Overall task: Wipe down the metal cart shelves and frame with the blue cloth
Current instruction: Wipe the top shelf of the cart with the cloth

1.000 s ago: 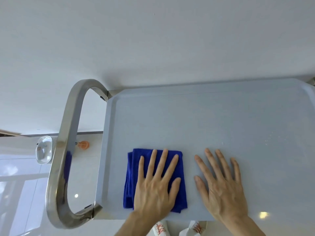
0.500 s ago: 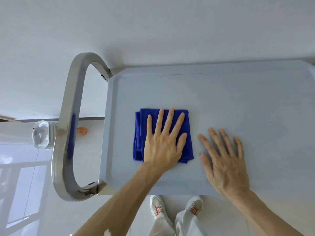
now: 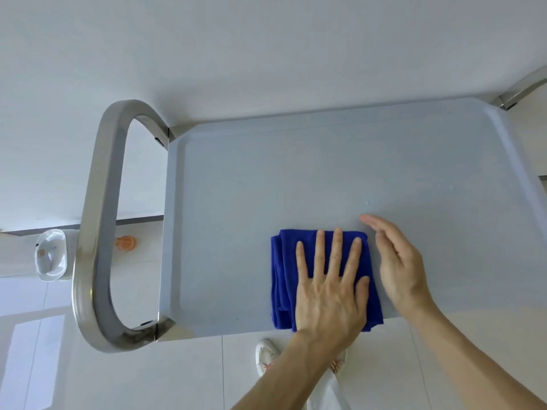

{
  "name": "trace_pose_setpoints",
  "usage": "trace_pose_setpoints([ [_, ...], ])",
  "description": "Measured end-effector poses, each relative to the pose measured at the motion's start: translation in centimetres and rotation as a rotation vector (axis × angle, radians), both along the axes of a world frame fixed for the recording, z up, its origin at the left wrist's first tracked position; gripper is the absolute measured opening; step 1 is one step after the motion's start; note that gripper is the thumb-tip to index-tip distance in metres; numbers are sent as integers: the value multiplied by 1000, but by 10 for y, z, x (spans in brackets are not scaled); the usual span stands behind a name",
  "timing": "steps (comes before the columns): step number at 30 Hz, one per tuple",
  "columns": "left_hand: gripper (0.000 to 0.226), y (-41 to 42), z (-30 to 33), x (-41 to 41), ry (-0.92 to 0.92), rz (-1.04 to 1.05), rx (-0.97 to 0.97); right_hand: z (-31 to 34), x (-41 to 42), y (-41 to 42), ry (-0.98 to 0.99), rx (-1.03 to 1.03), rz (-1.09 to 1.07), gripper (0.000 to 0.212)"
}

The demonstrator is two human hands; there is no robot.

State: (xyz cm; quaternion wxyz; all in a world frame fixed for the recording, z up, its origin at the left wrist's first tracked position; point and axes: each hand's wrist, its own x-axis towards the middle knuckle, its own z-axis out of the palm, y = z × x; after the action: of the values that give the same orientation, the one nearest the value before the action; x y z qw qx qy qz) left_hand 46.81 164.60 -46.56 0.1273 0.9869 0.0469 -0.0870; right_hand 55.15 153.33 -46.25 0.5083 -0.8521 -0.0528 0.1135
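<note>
Item: metal cart, top shelf [image 3: 296, 179]. Flat pale grey tray with a raised rim, seen from above. A few small pale specks sit on its right-hand part, beyond the hands; whether they are dirt or droplets cannot be told.

Item: blue cloth [image 3: 285, 279]. Folded into a thick pad, lying flat on the top shelf at its near edge, right of centre; the near corner of the pad reaches the shelf rim.

Item: left hand [image 3: 328, 294]. Laid flat on the cloth, fingers straight and spread, palm pressing down. Nothing gripped.

Item: right hand [image 3: 396, 267]. Just right of the cloth, fingers straight and together, the hand turned partly on edge. It holds nothing; whether it touches the shelf or hangs just above it cannot be told.

Item: frame handle [image 3: 91, 232]. Polished steel loop at the left end of the shelf, well apart from cloth and hands. A second steel frame piece [image 3: 521, 90] shows at the far right corner.

Item: floor [image 3: 177, 377], tiled, with a white shoe [image 3: 266, 353] below the near shelf edge; a small white object [image 3: 51, 255] and an orange one [image 3: 126, 242] lie to the left.

Progress, as judged: wiping of the top shelf is in hand. No wipe marks show, so the share already covered cannot be read. The frame looks untouched, and any lower shelves are hidden; both appear still to do.
</note>
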Motion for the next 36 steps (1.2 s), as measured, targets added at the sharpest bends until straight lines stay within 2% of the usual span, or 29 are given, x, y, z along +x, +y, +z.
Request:
trace_pose_setpoints([
  [3,60,-1,8,6,-48,11,-94,17,8,-6,61,93,-140,29],
  [5,56,20,12,3,-135,8,-204,24,6,-4,0,27,-161,28],
  [7,48,55,13,-1,-244,51,-247,27,-4,10,-123,-77,-109,29],
  [9,47,96,12,4,-271,134,-190,25,-24,34,-273,-169,45,29],
  [10,48,114,11,9,-256,163,-150,21,-35,48,-325,-244,151,31],
  [12,48,143,5,19,-189,185,-81,10,-57,70,-370,-530,301,45],
  [14,52,157,-3,26,-97,185,-19,-3,-71,78,-356,-776,373,61],
  [15,55,160,-8,27,-64,180,13,-9,-74,77,-349,-833,400,65],
  [20,58,160,-23,27,-62,163,81,-22,-48,64,-393,-850,463,65],
  [28,57,164,-24,29,-56,172,120,-18,58,86,-366,-919,292,55],
  [32,57,164,-21,26,-46,181,99,-16,10,83,-337,-891,245,59],
  [36,58,164,-17,29,-30,181,90,-19,-86,44,-349,-885,433,67],
])
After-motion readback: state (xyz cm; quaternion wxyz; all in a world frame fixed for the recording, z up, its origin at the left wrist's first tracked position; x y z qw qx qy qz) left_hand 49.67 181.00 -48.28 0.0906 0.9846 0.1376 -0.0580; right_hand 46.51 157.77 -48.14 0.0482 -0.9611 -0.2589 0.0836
